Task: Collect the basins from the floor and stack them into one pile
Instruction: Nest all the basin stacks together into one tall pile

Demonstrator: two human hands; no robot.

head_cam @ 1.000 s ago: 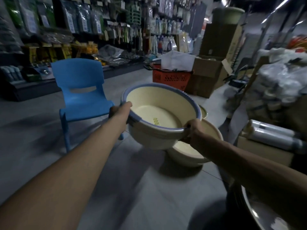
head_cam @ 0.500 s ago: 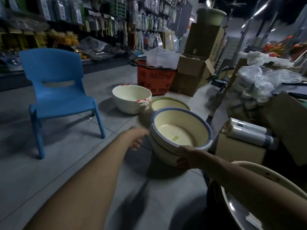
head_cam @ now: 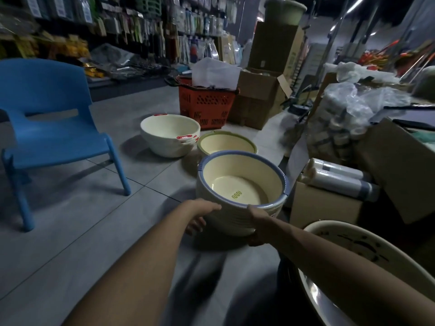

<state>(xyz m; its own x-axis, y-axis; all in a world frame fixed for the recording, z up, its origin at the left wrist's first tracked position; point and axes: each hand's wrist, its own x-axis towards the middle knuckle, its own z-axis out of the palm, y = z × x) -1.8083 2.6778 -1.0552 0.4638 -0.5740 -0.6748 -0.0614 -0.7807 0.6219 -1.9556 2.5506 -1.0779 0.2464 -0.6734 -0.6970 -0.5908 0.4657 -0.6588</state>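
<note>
Nearest of all, a large pale basin point(head_cam: 376, 257) sits just right of and closer than the pile point(head_cam: 235, 223), partly hidden by the right forearm. Both hands are on the pile, which stands on the grey floor point(head_cam: 98, 231). The right hand point(head_cam: 259, 223) grips its near right side, thumb over the rim and fingers curled under the wall. The left hand point(head_cam: 200, 217) cups its near left side, thumb along the rim and fingers curved against the wall below. The blue-rimmed basin point(head_cam: 242, 184) is seated on top, nested level in the ribbed edges of the basins beneath.

The step in hand looks like taking hold of the pile, either to settle it or to shift it. The task is only partly done. Just beyond the pile, touching or nearly so, lies a green-rimmed basin point(head_cam: 227, 142). Beyond and left of the pile stands a white basin point(head_cam: 169, 135) with red labels, seemingly several nested. The next move calls for bringing these onto the pile, or carrying the pile to them, lifted evenly so that it does not tip. Farther off behind the pile are a red basket point(head_cam: 204, 104) and cardboard boxes point(head_cam: 256, 102); well to the left stands a blue chair point(head_cam: 54, 128).
</note>
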